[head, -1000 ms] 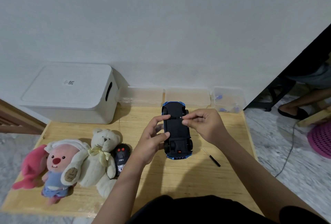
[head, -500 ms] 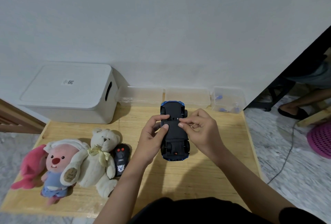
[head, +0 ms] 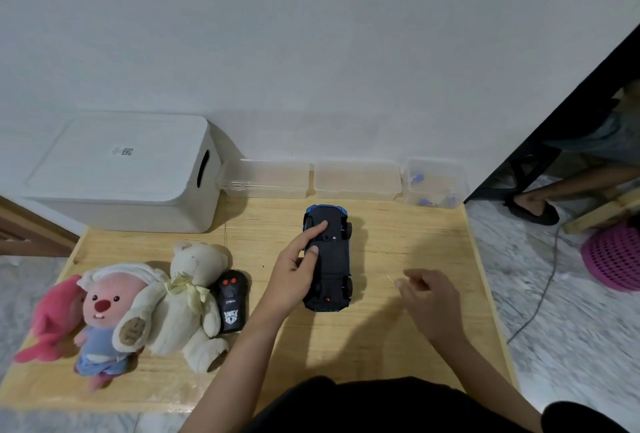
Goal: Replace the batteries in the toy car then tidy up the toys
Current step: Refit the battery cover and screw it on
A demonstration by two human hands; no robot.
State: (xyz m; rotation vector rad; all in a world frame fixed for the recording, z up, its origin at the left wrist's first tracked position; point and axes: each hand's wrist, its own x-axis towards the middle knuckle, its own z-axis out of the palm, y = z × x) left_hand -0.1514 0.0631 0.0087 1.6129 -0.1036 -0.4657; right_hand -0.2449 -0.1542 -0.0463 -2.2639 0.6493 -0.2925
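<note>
One toy car lies upside down near the middle of the wooden worktop, a bit toward the back edge, with its black belly up. The left hand holds its left side, the fingers curled over the belly and the thumb pressed on it. The right hand is off the car, low over the worktop near the right edge. Its fingers are loosely bent; it is too blurry to tell if they hold something.

Three soft toys sit by the front left corner: one pink plush, one beaver plush and one white bear. One black remote lies just beside the bear. One big white box stands at the back left corner. Three clear tubs line the back edge.

Half a second ago both hands were on the car. Now the right hand has moved away to the right, and the car has shifted a little toward the back.
</note>
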